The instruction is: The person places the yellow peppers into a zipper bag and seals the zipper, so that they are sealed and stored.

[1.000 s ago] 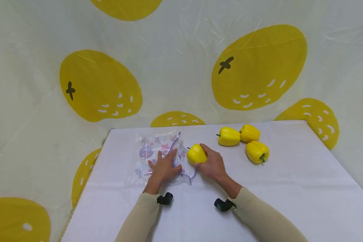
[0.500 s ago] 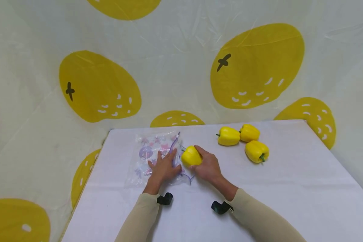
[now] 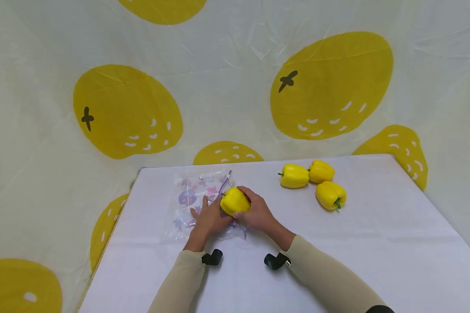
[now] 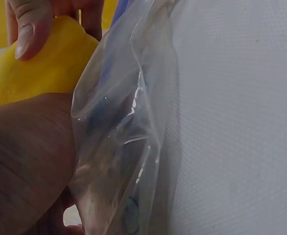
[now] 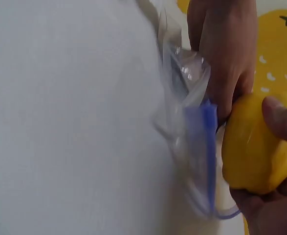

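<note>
Hands nearly meet at the mouth of a clear plastic bag (image 3: 182,213) with pink and purple prints. My right hand (image 3: 257,214) has its thumb and fingers curled round a blocky, glossy yellow bell pepper (image 3: 236,201). My left hand (image 3: 211,218) lies spread on the bag, gripping nothing that I can see; the pepper hides some of its fingers, and I cannot tell which of them are under the film.

Over the last second my right hand has slid the pepper leftward, from the right edge of the bag's mouth to the purple closing strip (image 3: 224,184), while my left hand has stayed put. For the work, I judge this means both hands now share one spot, with the left steadying the opening. The pepper looks to be at the mouth; whether any of it is under the film I cannot say.

Its green stem (image 3: 223,194) points left, towards the bag's printed body. Its long axis runs from that stem back to my right palm, roughly across the mouth; its tilt is unclear.

Farther out, to the right of the bag, three more yellow bell peppers (image 3: 331,195) lie on a white cloth-covered table (image 3: 337,261), two level with the bag's far edge, one slightly nearer me.
</note>
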